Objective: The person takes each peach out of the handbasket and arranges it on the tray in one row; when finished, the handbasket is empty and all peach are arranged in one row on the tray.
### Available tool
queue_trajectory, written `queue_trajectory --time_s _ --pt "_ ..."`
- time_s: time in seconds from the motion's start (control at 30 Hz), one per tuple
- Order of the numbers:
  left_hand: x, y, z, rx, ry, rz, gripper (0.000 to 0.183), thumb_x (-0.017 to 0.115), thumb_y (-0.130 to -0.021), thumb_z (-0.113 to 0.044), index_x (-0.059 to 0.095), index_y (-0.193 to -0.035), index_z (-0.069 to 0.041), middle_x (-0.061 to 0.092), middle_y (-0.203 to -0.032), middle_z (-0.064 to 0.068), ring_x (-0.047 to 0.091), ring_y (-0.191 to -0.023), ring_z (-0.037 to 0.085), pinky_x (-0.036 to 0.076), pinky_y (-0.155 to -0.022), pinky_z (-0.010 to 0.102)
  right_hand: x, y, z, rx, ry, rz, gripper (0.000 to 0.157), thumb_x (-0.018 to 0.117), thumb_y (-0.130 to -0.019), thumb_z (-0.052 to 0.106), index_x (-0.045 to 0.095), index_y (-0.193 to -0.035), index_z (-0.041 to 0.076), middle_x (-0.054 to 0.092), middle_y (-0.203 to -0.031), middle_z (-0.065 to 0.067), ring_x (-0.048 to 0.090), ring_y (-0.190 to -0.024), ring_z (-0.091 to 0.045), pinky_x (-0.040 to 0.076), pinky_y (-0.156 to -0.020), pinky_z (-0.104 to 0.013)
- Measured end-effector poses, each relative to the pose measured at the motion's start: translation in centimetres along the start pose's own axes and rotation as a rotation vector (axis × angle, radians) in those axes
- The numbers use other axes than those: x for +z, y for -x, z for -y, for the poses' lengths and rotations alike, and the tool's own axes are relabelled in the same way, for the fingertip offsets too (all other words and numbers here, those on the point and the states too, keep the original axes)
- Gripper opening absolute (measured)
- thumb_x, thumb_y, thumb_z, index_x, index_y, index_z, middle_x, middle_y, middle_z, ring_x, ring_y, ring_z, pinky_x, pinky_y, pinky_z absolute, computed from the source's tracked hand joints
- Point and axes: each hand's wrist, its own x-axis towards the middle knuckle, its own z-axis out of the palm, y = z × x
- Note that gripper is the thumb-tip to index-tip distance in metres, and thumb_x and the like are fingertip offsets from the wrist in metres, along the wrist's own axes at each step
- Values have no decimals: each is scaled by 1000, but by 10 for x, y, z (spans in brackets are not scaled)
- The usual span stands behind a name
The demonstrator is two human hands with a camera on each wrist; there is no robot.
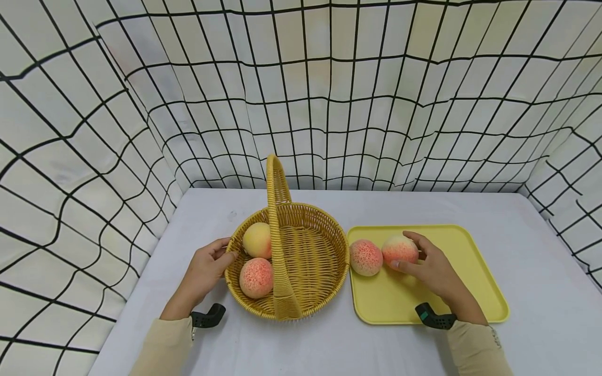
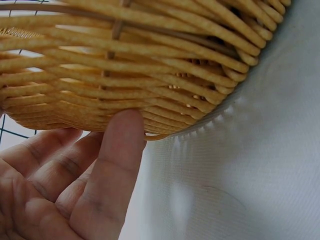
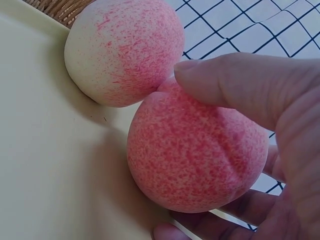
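In the head view, my left hand (image 1: 205, 270) holds the left side of a yellow wicker basket (image 1: 339, 245). Its thumb (image 2: 122, 145) lies against the woven wall in the left wrist view; the other fingers are partly hidden behind the basket. A yellow peach (image 1: 256, 240) and a pink-speckled peach (image 1: 256, 278) lie in the basket's left part, beside the tall arched handle. My right hand (image 1: 435, 269) grips a pink-and-cream peach (image 3: 195, 150) over the yellow tray (image 1: 451, 292), thumb on one side, fingers on the other. Touching that fruit on its left is another pink peach (image 1: 366, 257).
The tray stands right against the basket's right side. A white cloth (image 1: 329, 344) covers the table. White walls with a black grid (image 1: 329, 94) rise behind and at both sides. The basket's handle (image 1: 278, 235) arches high over its middle.
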Motion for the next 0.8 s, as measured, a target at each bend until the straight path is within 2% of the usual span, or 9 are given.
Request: queue_trajectory --time_s 0.5,0.8 --pt "0 0 -1 -9 1 2 51 58 -107 -18 47 -152 4 60 -141 29 69 -113 26 60 -80 26 1 -1 0 0 3 -27 82 82 -91 28 39 -158 7 56 -142 -23 60 -121 -40 53 -83 -36" --pt "-1 -1 0 -10 8 0 50 58 -107 -18 48 -151 3 62 -138 29 70 -110 25 61 -79 26 -2 2 -1 15 8 -5 78 81 -92 29 43 -157 10 60 -136 -21 61 -117 -35 51 -83 -37"
